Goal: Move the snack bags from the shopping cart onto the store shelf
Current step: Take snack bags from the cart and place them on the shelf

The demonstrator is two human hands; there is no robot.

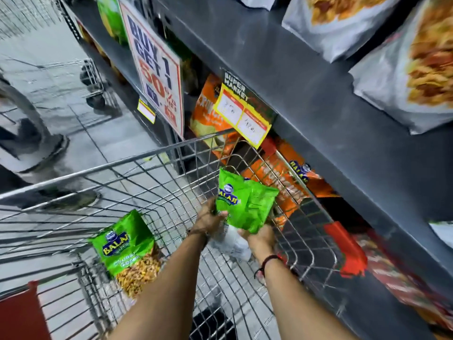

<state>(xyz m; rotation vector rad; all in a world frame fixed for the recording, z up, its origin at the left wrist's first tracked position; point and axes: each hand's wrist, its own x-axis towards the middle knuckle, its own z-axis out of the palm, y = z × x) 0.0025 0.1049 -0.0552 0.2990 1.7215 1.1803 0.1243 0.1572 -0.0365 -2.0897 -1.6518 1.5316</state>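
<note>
Now, hands: left hand (210,220) and right hand (259,238) both clamped on the green bags (245,202) — lower corners, long axis upright.
Cart: shopping cart (147,158) under the hands; another green bag (127,249) lies left, untouched.
Shelf: store shelf (306,99) up and right — right hand nearer.

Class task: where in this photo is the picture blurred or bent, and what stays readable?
Head view: motion blur smears the floor at left; wide-angle distortion tilts the shelf; the logo on the green bag in both hands' grip and the sale sign stay readable.
</note>
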